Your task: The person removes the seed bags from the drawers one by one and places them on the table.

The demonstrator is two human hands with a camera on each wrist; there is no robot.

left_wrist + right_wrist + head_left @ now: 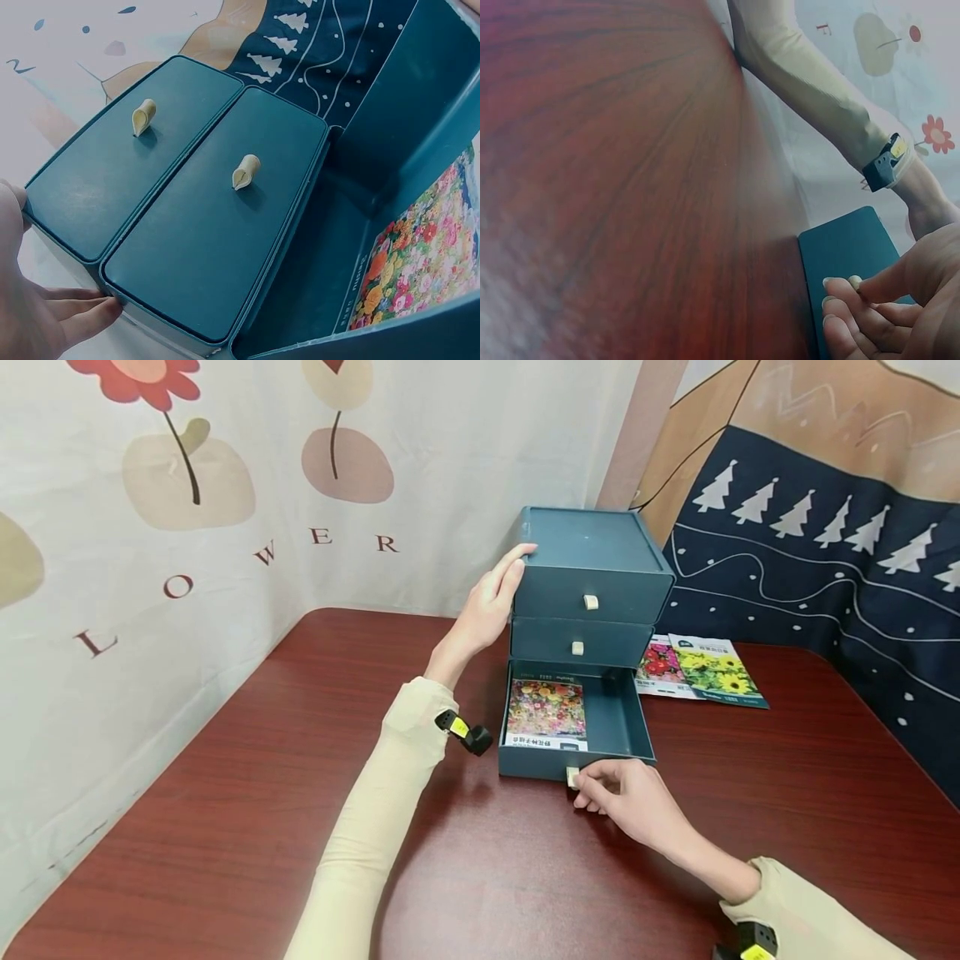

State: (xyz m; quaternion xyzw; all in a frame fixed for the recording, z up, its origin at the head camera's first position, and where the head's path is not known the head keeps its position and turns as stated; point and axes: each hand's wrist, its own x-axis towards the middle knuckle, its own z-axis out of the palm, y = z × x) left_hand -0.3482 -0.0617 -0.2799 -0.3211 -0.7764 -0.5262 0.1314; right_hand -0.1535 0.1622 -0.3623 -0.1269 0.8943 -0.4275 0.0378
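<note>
A dark teal desktop drawer unit (592, 539) stands on the table with its bottom drawer (615, 706) pulled out. My left hand (487, 602) rests against the unit's left side, fingers extended, with fingertips at the top edge. In the left wrist view its fingers (79, 315) press the side by the two closed drawers. Between thumb and fingers, my right hand (630, 797) pinches the cream pull tab (572, 777) of the bottom drawer; the right wrist view shows this tab (855, 283) too. A flower seed packet (546, 712) lies in the drawer's left part.
Two more flower seed packets, one pink-red (662, 667) and one yellow (716, 670), lie on the table right of the unit. The dark red-brown table (262, 777) meets a flower-print curtain (247, 560) behind and a navy tree-print cloth (817, 577) at right.
</note>
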